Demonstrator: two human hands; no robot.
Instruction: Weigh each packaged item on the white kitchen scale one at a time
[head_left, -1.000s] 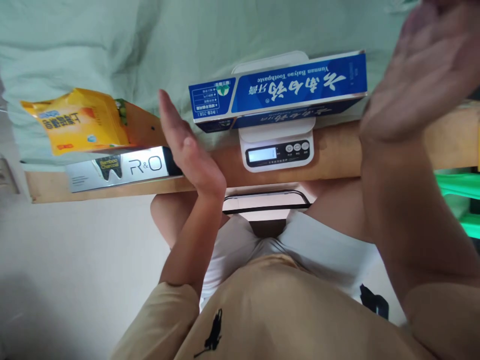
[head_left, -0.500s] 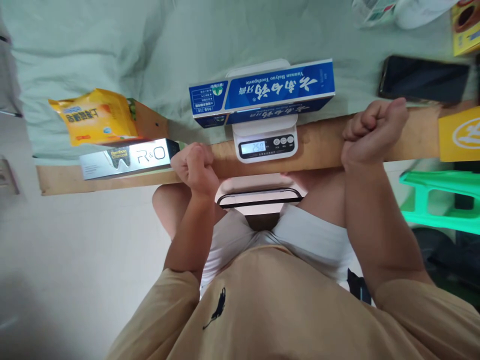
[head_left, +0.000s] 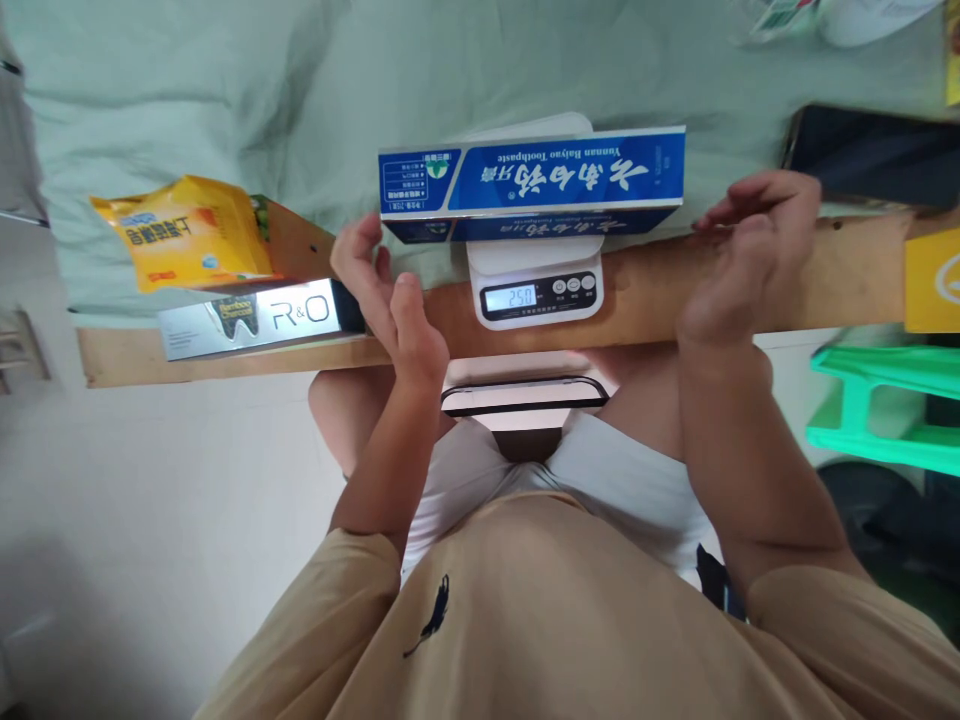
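Note:
A blue toothpaste box (head_left: 532, 175) lies across a white digital kitchen scale (head_left: 536, 265), overhanging it on both sides. The scale's lit display reads about 250. My left hand (head_left: 394, 295) is open with fingers spread, its fingertips close to the box's left end; whether they touch it I cannot tell. To the right of the box my right hand (head_left: 754, 250) is open too, fingers curving toward the box's right end, with nothing in it. A silver R&O toothpaste box (head_left: 255, 318) lies just left of my left hand.
A yellow snack packet (head_left: 199, 235) leans on a brown box at the left. A dark phone (head_left: 874, 155) lies beyond my right hand. The wooden edge (head_left: 645, 290) borders the green cloth (head_left: 360, 70). A yellow box (head_left: 934, 285) and a green stool (head_left: 877, 400) are at the right.
Both hands have gone from closed fists to open, and they have moved up toward the ends of the blue toothpaste box. The view has shifted slightly.

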